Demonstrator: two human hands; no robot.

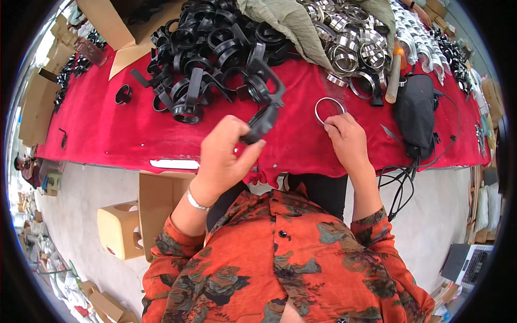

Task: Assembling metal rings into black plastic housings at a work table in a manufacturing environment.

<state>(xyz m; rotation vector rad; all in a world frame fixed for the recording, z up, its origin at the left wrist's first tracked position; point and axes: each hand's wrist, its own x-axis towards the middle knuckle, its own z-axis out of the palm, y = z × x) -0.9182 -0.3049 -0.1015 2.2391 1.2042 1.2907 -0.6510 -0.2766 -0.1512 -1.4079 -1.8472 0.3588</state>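
Observation:
My left hand (226, 153) is closed on a black ring-shaped plastic part (262, 123) with a bent arm, lifted over the red cloth. Between thumb and fingertips, my right hand (346, 140) pinches a thin silver metal ring (318, 111). Beyond the left hand lies a big heap of similar black plastic parts (188, 81), each with a round collar and a tab. A pile of shiny metal rings (344, 54) sits past the right hand, partly on a grey-green cloth (291, 24).
Red cloth (107, 134) covers the table. On the right lie a hammer-like wooden handle (395, 75) and a black mesh pouch (416, 113) with cables. A cardboard box (161, 194) and a yellow plastic stool (118, 229) stand below the near edge.

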